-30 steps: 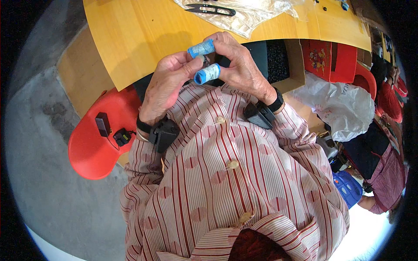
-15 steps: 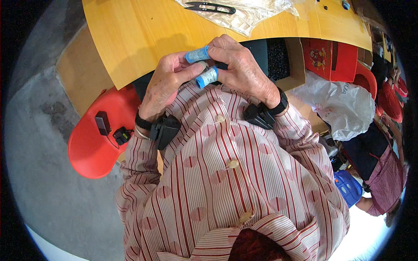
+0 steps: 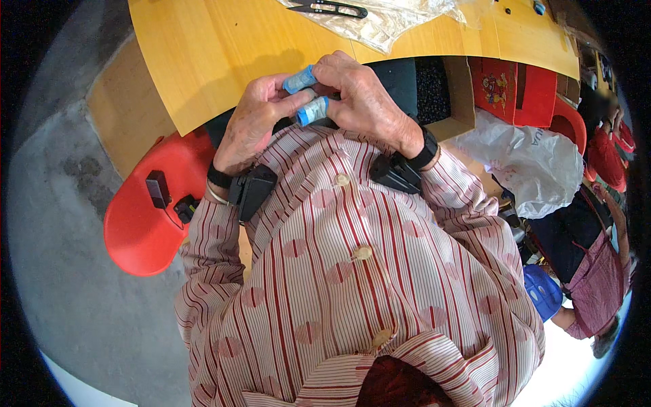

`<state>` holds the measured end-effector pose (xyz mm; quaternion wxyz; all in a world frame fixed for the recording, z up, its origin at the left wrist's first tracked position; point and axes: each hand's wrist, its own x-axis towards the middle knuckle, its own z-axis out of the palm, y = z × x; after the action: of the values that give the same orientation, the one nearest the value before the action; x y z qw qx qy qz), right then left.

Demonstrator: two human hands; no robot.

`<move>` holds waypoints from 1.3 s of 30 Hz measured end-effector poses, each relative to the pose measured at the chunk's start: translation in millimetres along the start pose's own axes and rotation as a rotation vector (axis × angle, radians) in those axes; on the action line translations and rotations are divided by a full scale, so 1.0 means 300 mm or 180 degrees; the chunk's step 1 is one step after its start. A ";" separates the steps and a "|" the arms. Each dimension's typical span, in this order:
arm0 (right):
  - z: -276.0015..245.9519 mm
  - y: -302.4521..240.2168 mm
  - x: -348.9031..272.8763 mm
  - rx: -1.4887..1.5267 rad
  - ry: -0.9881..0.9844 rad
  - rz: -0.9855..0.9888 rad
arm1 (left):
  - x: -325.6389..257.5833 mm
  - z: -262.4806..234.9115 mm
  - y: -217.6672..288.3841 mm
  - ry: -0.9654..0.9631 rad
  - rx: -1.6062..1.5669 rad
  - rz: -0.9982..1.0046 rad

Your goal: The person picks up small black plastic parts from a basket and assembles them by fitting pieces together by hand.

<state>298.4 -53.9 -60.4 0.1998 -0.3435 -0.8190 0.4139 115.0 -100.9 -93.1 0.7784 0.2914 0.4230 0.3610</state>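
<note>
Two small light-blue cylinders are held between both hands close to my chest, just below the edge of the yellow wooden table [image 3: 224, 61]. The upper blue cylinder [image 3: 299, 79] is pinched between my left hand [image 3: 256, 122] and the fingers of my right hand [image 3: 366, 102]. The lower blue cylinder [image 3: 312, 110] sits under my right thumb, touching my left fingertips. Both wrists carry black strapped devices. My striped red-and-white shirt [image 3: 352, 271] fills the lower picture.
A red plastic stool [image 3: 146, 217] with small black parts on it stands at my left. Clear plastic wrap [image 3: 386, 20] and black snips [image 3: 332, 8] lie on the far table. An open cardboard box [image 3: 447, 88], red boxes [image 3: 515, 88] and a white bag [image 3: 536, 163] are at right.
Both hands have drawn slightly closer together and toward my chest, with the two blue cylinders kept in their grip and the upper one tilted a little.
</note>
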 end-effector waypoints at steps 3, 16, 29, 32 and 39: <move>0.009 0.007 -0.009 0.0012 0.0063 -0.0004 | 0.002 -0.003 -0.007 -0.0037 0.0144 -0.0083; -0.035 -0.011 0.020 -0.0212 0.0175 -0.0404 | 0.004 -0.003 0.067 -0.0158 0.0250 0.0020; -0.006 -0.033 -0.011 0.0098 -0.0173 -0.0670 | -0.059 -0.015 0.024 -0.0341 -0.0129 -0.0239; -0.009 -0.051 -0.005 0.0489 -0.0411 -0.0336 | -0.067 -0.024 0.023 -0.0217 -0.0237 -0.0353; -0.086 -0.080 0.038 0.0540 -0.0077 -0.0064 | -0.044 0.013 0.137 -0.0386 -0.0210 -0.0150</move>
<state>296.7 -41.7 -25.5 0.2224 -0.3120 -0.7868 0.4839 100.2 -88.7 -54.0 0.8200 0.2769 0.3696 0.3381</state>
